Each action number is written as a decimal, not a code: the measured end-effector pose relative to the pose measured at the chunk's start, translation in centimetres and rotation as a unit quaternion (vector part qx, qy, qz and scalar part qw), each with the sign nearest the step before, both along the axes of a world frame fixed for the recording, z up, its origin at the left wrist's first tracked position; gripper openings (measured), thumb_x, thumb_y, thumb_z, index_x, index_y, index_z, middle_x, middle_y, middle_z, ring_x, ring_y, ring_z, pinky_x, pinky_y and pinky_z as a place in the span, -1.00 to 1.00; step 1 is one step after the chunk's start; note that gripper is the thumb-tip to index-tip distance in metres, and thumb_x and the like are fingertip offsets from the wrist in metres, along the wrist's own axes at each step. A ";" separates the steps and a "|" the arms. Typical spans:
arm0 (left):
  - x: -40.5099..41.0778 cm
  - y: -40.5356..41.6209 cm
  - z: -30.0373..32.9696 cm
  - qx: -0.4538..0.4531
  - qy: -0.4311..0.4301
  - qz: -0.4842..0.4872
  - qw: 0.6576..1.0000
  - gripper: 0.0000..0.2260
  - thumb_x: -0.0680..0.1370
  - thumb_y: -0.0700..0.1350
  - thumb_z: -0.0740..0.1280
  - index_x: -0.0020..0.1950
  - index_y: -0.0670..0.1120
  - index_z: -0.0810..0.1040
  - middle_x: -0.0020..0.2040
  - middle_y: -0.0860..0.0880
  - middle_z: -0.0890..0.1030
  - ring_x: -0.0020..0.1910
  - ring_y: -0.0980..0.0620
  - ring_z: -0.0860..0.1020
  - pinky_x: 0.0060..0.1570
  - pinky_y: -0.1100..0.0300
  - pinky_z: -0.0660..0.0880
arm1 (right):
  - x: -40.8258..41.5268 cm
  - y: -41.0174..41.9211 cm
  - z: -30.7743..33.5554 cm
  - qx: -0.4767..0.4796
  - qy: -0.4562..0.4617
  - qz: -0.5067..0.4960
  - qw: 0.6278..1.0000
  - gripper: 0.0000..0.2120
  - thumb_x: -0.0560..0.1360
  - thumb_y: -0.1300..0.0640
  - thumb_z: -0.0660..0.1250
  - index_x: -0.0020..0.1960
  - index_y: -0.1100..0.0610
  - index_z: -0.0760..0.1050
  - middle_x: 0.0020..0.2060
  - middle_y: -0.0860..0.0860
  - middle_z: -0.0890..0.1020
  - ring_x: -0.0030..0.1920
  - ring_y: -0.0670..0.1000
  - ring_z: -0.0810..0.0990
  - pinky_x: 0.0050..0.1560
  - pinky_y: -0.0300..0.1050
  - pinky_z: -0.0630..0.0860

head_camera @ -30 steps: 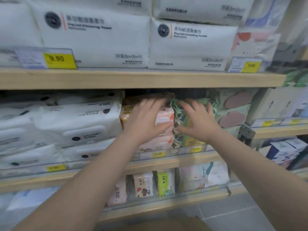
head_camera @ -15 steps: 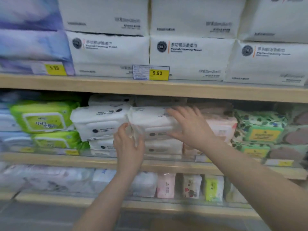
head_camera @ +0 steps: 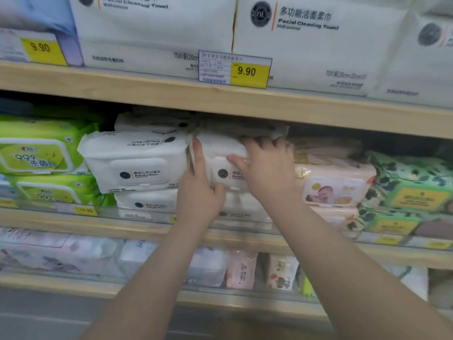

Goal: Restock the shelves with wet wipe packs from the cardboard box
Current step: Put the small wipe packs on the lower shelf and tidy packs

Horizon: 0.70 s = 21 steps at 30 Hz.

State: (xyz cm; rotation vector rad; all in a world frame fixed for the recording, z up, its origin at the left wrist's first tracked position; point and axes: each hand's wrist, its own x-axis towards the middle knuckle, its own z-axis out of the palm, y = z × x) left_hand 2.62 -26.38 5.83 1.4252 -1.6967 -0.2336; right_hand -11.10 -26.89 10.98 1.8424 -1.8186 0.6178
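White wipe pack | left hand grips; right hand grips

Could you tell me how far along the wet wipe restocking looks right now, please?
Done: the middle shelf already holds stacked white packs, with green packs on their left. In hand: the left hand and right hand both grip a white wet wipe pack, fitting it into the stack. Left: the cardboard box is out of view, so remaining stock cannot be judged.
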 end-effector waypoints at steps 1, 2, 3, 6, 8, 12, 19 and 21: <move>0.1 -0.3 0.1 0.002 -0.005 0.004 1.000 -0.14 0.44 -0.13 0.29 0.53 0.09 -0.24 0.05 -0.27 0.53 -0.22 -0.17 0.51 -0.32 0.14 0.31 | 0.3 -0.2 0.0 -0.009 -0.007 -0.012 1.000 -0.48 0.41 -0.30 0.04 0.06 -0.03 0.61 -0.18 0.14 0.65 -0.12 0.24 0.54 -0.07 0.04 0.41; 0.2 -0.6 0.3 0.006 -0.007 0.007 1.000 -0.13 0.42 -0.14 0.29 0.53 0.10 -0.24 0.16 -0.30 0.51 -0.20 -0.20 0.52 -0.29 0.12 0.35 | 0.6 -0.4 0.1 -0.011 -0.013 -0.025 1.000 -0.50 0.39 -0.29 0.07 0.01 -0.04 0.62 -0.23 0.13 0.65 -0.16 0.23 0.55 -0.10 0.02 0.42; 0.2 -0.8 0.4 0.015 -0.009 0.011 1.000 -0.12 0.41 -0.13 0.29 0.52 0.12 -0.25 0.22 -0.31 0.49 -0.19 -0.21 0.52 -0.26 0.11 0.37 | 0.9 -0.4 0.1 -0.012 -0.019 -0.040 0.999 -0.53 0.38 -0.28 0.08 -0.04 -0.05 0.64 -0.27 0.12 0.64 -0.19 0.22 0.55 -0.13 0.00 0.43; 0.1 -0.7 1.1 0.044 0.001 0.008 0.999 -0.10 0.39 -0.14 0.29 0.51 0.16 -0.27 0.22 -0.28 0.51 -0.19 -0.21 0.55 -0.25 0.10 0.41 | 1.2 -0.4 0.6 -0.011 -0.015 -0.055 0.998 -0.58 0.36 -0.27 0.16 -0.08 -0.04 0.65 -0.29 0.13 0.64 -0.20 0.22 0.56 -0.13 -0.01 0.44; 0.4 -0.1 1.5 0.055 0.029 -0.019 0.998 -0.10 0.41 -0.17 0.28 0.51 0.17 -0.28 -0.07 -0.19 0.59 -0.30 -0.18 0.55 -0.34 0.13 0.38 | 1.1 -0.1 0.7 0.012 -0.034 -0.032 0.999 -0.59 0.37 -0.26 0.23 -0.02 -0.01 0.65 -0.23 0.16 0.64 -0.16 0.25 0.55 -0.09 0.04 0.43; 1.6 1.7 2.6 0.108 0.025 -0.071 0.991 -0.14 0.48 -0.12 0.28 0.48 0.25 -0.31 -0.30 -0.11 0.55 -0.38 -0.04 0.52 -0.34 0.15 0.41 | 0.8 1.1 1.6 0.057 -0.040 0.016 0.997 -0.43 0.40 -0.30 0.07 0.15 0.03 0.57 -0.01 0.19 0.63 -0.02 0.28 0.54 0.07 0.11 0.41; 9.4 4.0 2.7 -0.033 0.095 0.082 0.992 -0.75 0.48 -0.06 0.30 0.13 0.03 0.37 -0.17 0.05 0.51 -0.18 -0.06 0.54 -0.21 0.01 0.49 | 3.3 4.0 2.3 0.056 0.027 0.123 0.990 -0.39 0.46 -0.24 0.00 0.35 0.09 0.36 0.23 0.09 0.49 0.24 0.17 0.43 0.35 0.20 0.18; 12.5 3.9 1.6 -0.062 0.133 0.155 0.977 -0.82 0.49 -0.04 0.32 -0.01 -0.04 0.37 -0.13 0.00 0.51 -0.13 -0.10 0.52 -0.23 0.05 0.42 | 5.7 3.6 2.1 0.070 0.037 0.155 0.985 -0.38 0.44 -0.24 0.01 0.34 0.11 0.38 0.23 0.11 0.50 0.24 0.17 0.46 0.33 0.20 0.25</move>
